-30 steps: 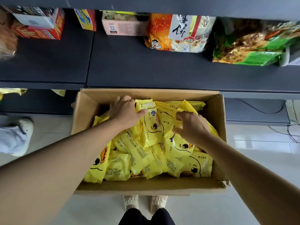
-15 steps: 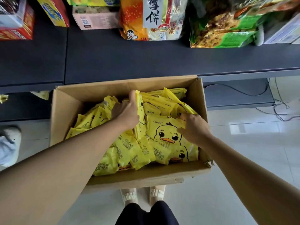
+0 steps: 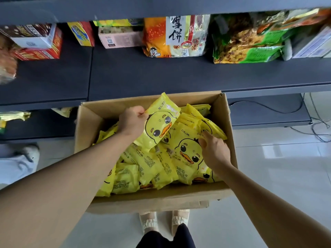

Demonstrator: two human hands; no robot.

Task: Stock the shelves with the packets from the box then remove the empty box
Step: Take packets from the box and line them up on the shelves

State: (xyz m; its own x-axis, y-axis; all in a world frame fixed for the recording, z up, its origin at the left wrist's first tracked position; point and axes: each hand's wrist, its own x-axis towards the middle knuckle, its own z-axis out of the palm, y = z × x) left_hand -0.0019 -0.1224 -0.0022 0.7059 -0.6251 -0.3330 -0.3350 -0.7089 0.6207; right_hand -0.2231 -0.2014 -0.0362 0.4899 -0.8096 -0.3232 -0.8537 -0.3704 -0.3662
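Observation:
An open cardboard box [image 3: 157,199] stands on the floor below a dark shelf [image 3: 143,76], filled with several yellow duck-print packets. My left hand [image 3: 131,121] grips one yellow packet [image 3: 160,122] by its left edge and holds it raised above the pile, tilted. My right hand [image 3: 214,151] lies in the box's right side, its fingers curled on the edge of another duck packet [image 3: 184,153] on top of the pile.
The shelf's back row holds red snack boxes [image 3: 38,49], a pink box [image 3: 120,39], an orange rice-cracker bag [image 3: 172,36] and green bags [image 3: 247,43]. A lower shelf [image 3: 268,113] sits to the right with cables on the tiled floor. Someone's white shoe [image 3: 21,158] is at left.
My left hand has lifted one yellow packet out of the pile and raised it. My right hand has shifted slightly on the packets at the right. The camera moved a little.

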